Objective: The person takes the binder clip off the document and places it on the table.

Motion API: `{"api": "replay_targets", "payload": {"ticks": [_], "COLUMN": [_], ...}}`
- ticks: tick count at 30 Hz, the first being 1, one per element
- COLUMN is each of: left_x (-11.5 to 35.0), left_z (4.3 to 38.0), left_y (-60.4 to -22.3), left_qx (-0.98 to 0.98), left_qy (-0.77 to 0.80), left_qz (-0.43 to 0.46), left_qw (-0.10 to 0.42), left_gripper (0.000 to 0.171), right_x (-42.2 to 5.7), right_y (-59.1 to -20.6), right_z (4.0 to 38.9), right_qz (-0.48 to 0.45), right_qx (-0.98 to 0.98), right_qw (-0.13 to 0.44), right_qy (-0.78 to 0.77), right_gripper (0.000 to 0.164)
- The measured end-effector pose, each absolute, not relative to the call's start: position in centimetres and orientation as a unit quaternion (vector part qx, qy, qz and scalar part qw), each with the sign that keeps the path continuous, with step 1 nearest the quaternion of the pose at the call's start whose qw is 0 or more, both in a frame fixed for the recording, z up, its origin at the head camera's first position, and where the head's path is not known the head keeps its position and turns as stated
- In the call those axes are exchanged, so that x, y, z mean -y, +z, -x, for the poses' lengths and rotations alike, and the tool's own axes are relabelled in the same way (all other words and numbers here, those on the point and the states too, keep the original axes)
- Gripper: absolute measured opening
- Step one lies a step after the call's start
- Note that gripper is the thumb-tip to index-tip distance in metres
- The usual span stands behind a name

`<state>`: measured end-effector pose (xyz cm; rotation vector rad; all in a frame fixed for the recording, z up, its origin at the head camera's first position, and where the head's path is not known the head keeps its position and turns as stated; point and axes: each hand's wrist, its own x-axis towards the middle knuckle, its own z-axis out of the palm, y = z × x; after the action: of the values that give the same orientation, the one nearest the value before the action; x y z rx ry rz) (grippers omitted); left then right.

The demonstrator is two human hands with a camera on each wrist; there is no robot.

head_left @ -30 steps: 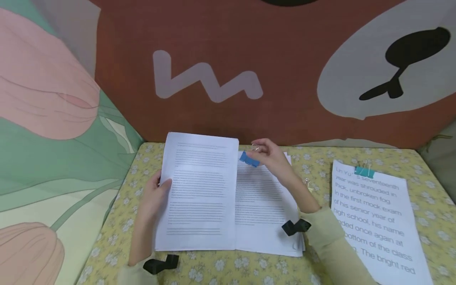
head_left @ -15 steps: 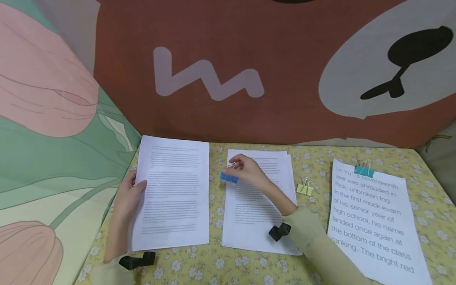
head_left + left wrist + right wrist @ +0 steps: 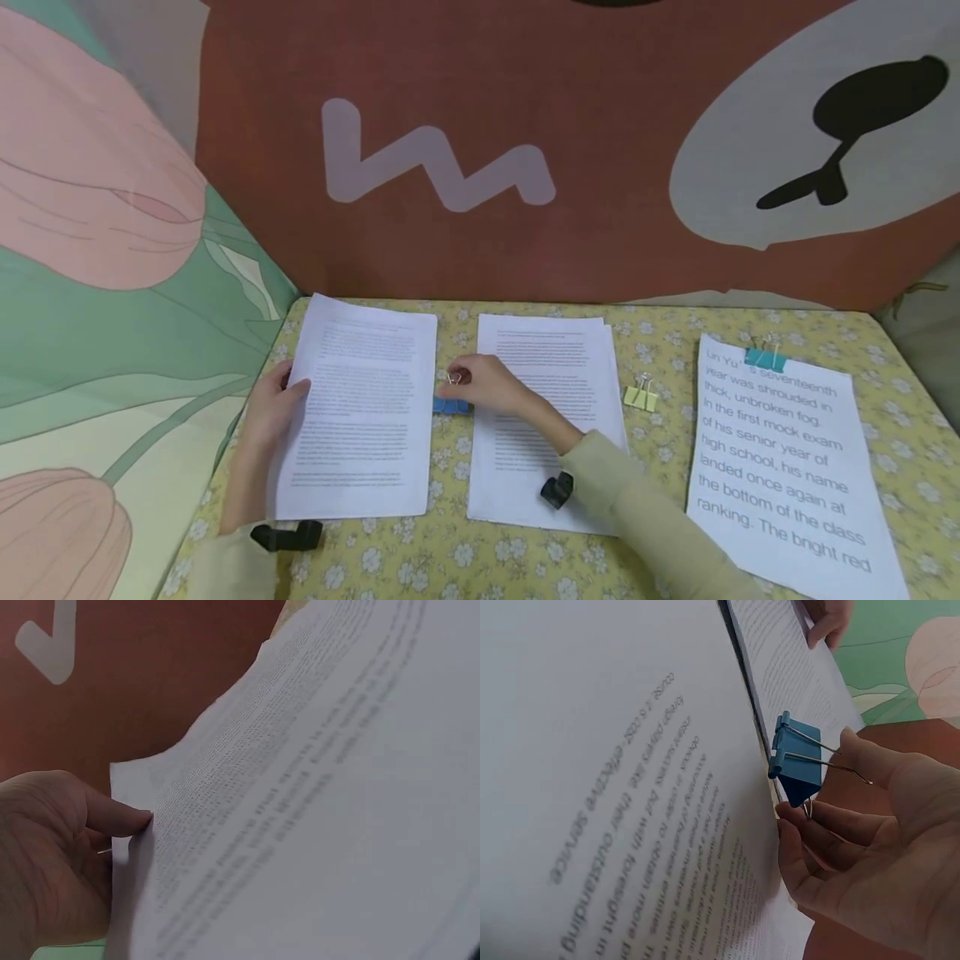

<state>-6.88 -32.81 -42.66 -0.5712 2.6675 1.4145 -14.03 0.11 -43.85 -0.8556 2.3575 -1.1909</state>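
Note:
My left hand [image 3: 273, 408] pinches the left edge of a printed paper stack [image 3: 360, 417], thumb on top, as the left wrist view also shows. The stack's upper left corner is slightly raised. Between this stack and a second printed paper stack [image 3: 543, 442], my right hand [image 3: 495, 385] holds a blue binder clip [image 3: 452, 406] by its wire handles. In the right wrist view the thumb is at one handle of the clip [image 3: 799, 754] and the curled fingers are at the other. The clip is at the left stack's right edge; whether it touches the paper I cannot tell.
A pale yellow binder clip [image 3: 641, 396] stands right of the second stack. Farther right lies a large-print sheet [image 3: 780, 467] with a teal binder clip [image 3: 765, 359] on its top edge. A flowered cloth [image 3: 390, 558] covers the table, and a brown printed wall hanging [image 3: 450, 258] rises behind it.
My left hand has drawn its stack left, off the second stack, leaving a gap between them. The right hand has carried the blue binder clip left and nearer to me, into that gap.

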Motion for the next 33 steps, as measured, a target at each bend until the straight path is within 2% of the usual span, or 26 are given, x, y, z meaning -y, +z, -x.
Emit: {"api": "replay_targets", "payload": {"ticks": [2, 7, 12, 18, 23, 26, 33], "left_x": [32.8, 32.9, 32.9, 32.2, 30.4, 28.5, 21.8], "left_z": [7.0, 7.1, 7.2, 7.3, 7.3, 7.2, 7.1], "left_y": [-43.1, -43.9, -44.1, -44.0, -42.7, -41.0, -37.5], "left_qx": [-0.867, -0.870, -0.866, -0.867, -0.876, -0.882, -0.873], "left_qy": [0.459, 0.447, 0.441, 0.429, 0.410, 0.416, 0.476], "left_qz": [0.192, 0.208, 0.234, 0.252, 0.254, 0.220, 0.076], "left_qw": [0.033, 0.025, 0.022, 0.017, 0.009, -0.020, -0.073], "left_gripper": [0.051, 0.052, 0.056, 0.058, 0.060, 0.056, 0.041], "right_x": [0.1, 0.9, 1.4, 1.3, 0.4, -1.2, -6.9], "right_y": [-44.0, -44.3, -44.3, -44.3, -43.5, -42.5, -40.6], "right_z": [13.9, 13.8, 13.8, 13.5, 13.0, 12.8, 12.3], "right_qz": [0.320, 0.342, 0.356, 0.346, 0.309, 0.289, 0.225], "right_qx": [-0.833, -0.837, -0.849, -0.868, -0.873, -0.865, -0.872], "right_qw": [0.173, 0.152, 0.135, 0.131, 0.142, 0.132, 0.061], "right_qy": [-0.416, -0.399, -0.366, -0.331, -0.348, -0.388, -0.430], "right_gripper": [0.024, 0.039, 0.044, 0.032, 0.055, 0.054, 0.045]}}
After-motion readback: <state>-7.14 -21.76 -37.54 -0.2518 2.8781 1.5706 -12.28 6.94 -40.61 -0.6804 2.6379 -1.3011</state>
